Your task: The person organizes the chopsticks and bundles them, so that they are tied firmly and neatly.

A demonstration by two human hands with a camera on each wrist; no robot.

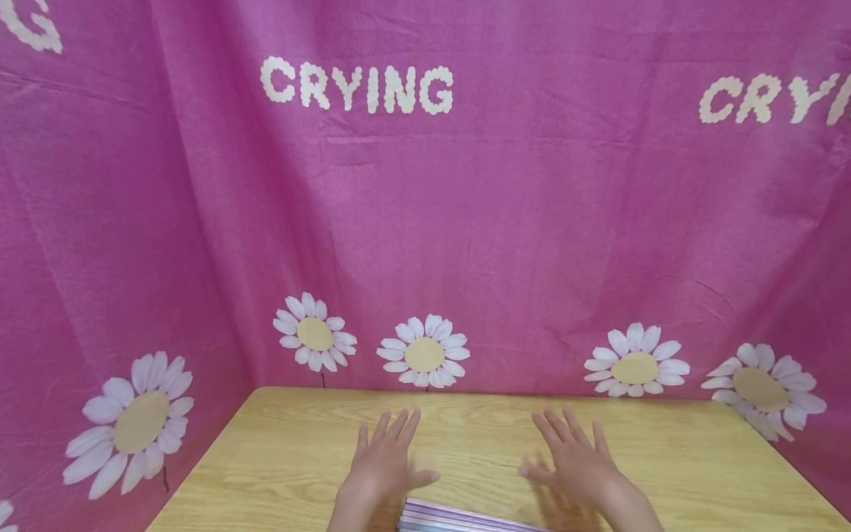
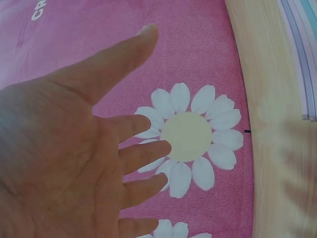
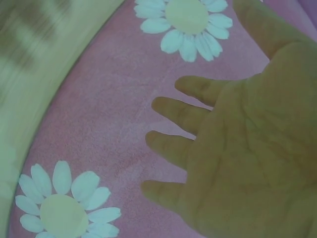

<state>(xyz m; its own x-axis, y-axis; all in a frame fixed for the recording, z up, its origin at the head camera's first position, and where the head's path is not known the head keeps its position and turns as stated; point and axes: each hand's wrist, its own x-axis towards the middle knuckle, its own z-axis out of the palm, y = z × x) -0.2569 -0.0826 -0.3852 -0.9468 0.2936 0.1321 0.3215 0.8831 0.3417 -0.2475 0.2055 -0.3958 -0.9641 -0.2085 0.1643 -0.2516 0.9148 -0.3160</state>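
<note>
Above the striped stack [image 1: 459,519], both hands spread, empty.

Striped stack [image 1: 459,519] cut off by btm edge; right hand [image 1: 575,465] thumb motion-blurred.

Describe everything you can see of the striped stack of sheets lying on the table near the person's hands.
Only part of the stack of sheets shows, cut off by the bottom edge of the head view. It looks like thin paper or card in pale pastel layers: lilac, pink, white and some teal at the edges. It lies flat on the light wooden table, between the left hand and right hand. Both hands are open above the table; whether either touches the stack cannot be told.
</note>
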